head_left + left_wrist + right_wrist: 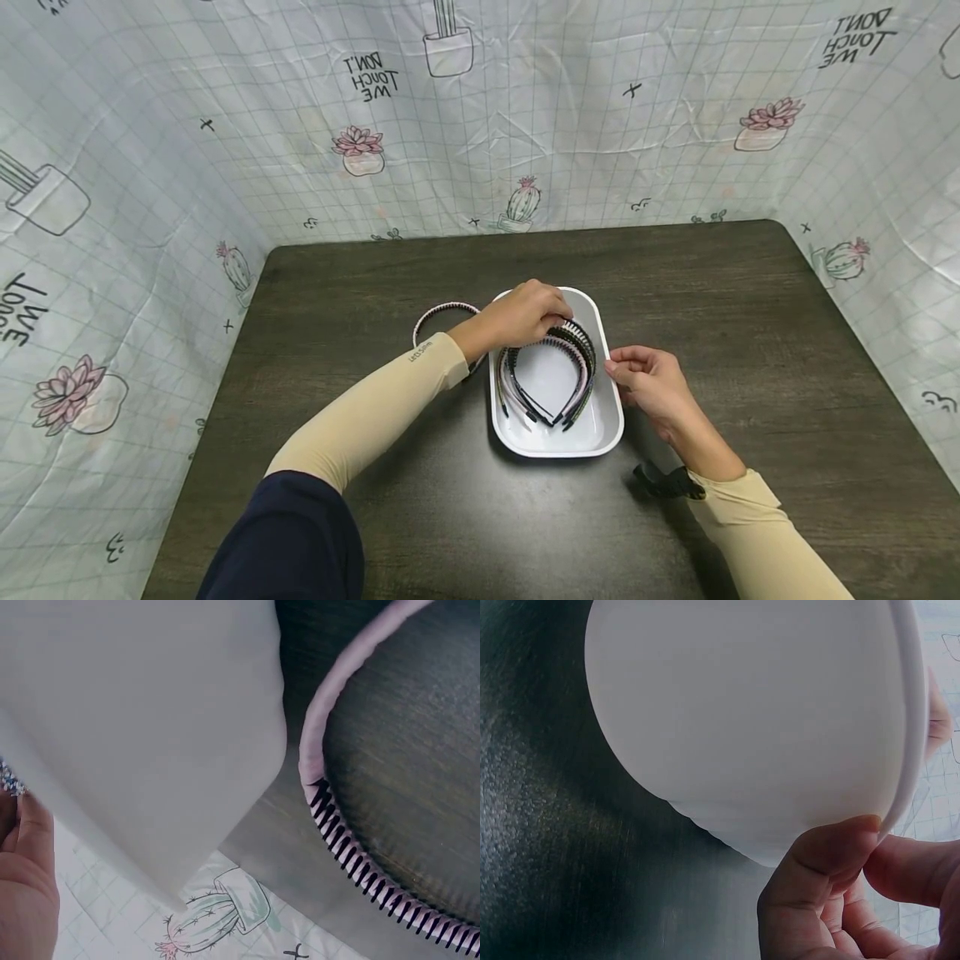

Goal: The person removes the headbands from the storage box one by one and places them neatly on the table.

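Observation:
A white plastic basin (555,446) stands on the table with several headbands (583,354) lying in it, black, pink and glittery ones among them. Over the far part of the basin, my left hand (528,312) grips at the tops of the headbands with curled fingers. A sparkly headband (10,780) shows by its fingertips in the left wrist view; how many bands it holds is hidden. My right hand (651,383) pinches the basin's right rim between thumb and finger, plainest in the right wrist view. Outside the basin on the left lies a pink headband (319,735) with black spiral wrapping, partly behind the left forearm.
The dark wooden table (360,300) reaches to a printed curtain (450,150) at the back and sides. A black strap (667,482) sits around my right wrist and juts out toward the table.

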Demonstrator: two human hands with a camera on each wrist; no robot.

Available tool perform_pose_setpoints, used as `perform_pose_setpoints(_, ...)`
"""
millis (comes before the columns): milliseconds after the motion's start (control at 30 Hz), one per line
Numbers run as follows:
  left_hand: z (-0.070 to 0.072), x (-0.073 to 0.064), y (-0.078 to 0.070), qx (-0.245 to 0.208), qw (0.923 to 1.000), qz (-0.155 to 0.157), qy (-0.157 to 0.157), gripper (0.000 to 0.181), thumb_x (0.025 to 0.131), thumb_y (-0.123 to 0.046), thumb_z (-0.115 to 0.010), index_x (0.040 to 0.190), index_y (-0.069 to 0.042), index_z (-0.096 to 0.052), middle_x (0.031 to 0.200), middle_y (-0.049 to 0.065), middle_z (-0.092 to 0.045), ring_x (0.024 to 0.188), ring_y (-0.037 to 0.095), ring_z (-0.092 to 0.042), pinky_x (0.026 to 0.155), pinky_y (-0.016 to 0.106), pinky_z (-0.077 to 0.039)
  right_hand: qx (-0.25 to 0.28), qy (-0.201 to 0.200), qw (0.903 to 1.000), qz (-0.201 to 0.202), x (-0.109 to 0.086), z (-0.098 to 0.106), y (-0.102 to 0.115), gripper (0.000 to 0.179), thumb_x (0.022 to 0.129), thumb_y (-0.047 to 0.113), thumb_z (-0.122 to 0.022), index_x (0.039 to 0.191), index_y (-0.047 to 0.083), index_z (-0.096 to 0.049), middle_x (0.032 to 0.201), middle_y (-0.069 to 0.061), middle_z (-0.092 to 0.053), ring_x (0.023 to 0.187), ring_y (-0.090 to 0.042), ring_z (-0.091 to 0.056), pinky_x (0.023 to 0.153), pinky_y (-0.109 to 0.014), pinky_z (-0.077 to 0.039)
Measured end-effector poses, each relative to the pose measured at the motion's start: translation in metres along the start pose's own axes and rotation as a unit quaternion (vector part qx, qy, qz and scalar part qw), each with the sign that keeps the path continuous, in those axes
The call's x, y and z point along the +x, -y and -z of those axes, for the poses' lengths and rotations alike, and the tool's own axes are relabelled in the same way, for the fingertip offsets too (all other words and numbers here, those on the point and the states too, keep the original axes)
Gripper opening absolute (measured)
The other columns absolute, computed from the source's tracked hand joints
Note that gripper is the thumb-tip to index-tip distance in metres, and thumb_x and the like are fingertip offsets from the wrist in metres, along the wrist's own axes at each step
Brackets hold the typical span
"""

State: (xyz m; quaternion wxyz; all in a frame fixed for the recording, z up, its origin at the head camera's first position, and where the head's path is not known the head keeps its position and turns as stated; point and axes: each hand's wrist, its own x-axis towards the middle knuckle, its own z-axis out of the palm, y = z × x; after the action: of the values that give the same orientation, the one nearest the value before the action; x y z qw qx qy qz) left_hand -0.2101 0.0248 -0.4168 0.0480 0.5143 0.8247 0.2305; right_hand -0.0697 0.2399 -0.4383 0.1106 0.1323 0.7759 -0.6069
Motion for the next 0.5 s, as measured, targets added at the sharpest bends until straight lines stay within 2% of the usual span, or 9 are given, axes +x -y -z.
perform_pose_setpoints(500,0.0104,-0.0023,0.0025,-0.019,0.9996,-0.002,-0.022,0.023,0.101,-0.001,-0.062,0.112,-0.004,-0.082,0.114,0.009,-0.080,0.110,0.020,-0.075,0.101,0.029,-0.056,0.000,-0.002,1.0000,0.001,0.0007,-0.0005,-0.0001,0.035,0.104,0.013,-0.065,0.126,-0.013,-0.059,0.079,0.014,-0.069,0.073,-0.002,-0.063,0.061,-0.025,-0.055)
